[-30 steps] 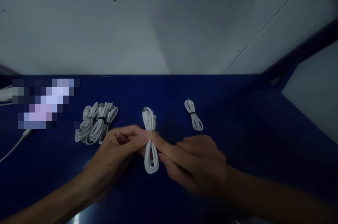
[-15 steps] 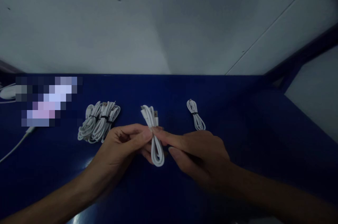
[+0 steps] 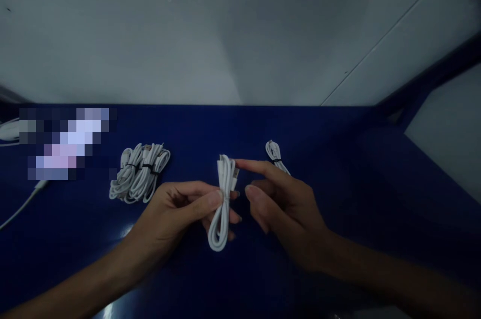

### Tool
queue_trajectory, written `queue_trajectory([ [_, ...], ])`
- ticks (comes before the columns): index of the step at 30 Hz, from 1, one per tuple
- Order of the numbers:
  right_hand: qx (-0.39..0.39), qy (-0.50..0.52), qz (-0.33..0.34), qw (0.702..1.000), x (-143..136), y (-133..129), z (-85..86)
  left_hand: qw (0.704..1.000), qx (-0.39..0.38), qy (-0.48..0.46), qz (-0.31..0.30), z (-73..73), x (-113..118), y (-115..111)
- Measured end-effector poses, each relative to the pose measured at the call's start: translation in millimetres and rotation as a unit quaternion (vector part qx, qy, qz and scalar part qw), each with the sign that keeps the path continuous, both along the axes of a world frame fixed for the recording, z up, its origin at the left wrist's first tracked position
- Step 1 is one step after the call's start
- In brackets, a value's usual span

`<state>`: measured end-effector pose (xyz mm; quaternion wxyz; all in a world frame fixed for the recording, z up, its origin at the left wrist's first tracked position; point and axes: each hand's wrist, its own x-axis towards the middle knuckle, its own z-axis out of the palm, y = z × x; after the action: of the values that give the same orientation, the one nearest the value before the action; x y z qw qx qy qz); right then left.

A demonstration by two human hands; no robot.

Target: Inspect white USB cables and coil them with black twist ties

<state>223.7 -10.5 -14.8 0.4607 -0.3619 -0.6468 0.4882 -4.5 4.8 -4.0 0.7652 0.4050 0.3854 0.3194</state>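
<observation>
White cable bundle (image 3: 225, 211), one, coiled in a long loop, connector ends (image 3: 235, 178) uppermost; held up in front of me, over the blue table (image 3: 233, 128). Left hand (image 3: 180, 211): mine, pinching the bundle at its waist, thumb in front, fingers behind. Right hand (image 3: 289, 211): mine, gripping nothing, index finger extended to the bundle's upper edge, thumb apart. Cable pile (image 3: 137, 176), black-tied, lying left. Single tied cable (image 3: 275, 152), partly hidden behind my right hand.
</observation>
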Motion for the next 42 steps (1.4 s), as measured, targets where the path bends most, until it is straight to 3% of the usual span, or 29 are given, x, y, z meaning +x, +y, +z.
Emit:
queue_trajectory([
  [7, -0.087, 0.047, 0.023, 0.995, 1, 6, 5.5, 0.997, 0.019, 0.032, -0.063, -4.1, -3, -3],
  [13, -0.129, 0.094, 0.0, 0.987, 0, 10, 6.4, 0.996, 0.075, 0.035, -0.034, 0.8, -1, -1],
  [20, -0.143, 0.08, -0.046, 0.985, 1, 11, 5.8, 0.98, 0.149, 0.134, -0.003, 9.6, 2, -5],
  [27, -0.135, 0.038, 0.003, 0.99, 4, 12, 6.3, 0.992, 0.096, 0.081, -0.026, 6.5, 3, -1],
  [42, -0.17, 0.065, -0.03, 0.983, 2, 16, 7.8, 0.993, 0.078, 0.082, 0.001, 7.9, 3, -3],
])
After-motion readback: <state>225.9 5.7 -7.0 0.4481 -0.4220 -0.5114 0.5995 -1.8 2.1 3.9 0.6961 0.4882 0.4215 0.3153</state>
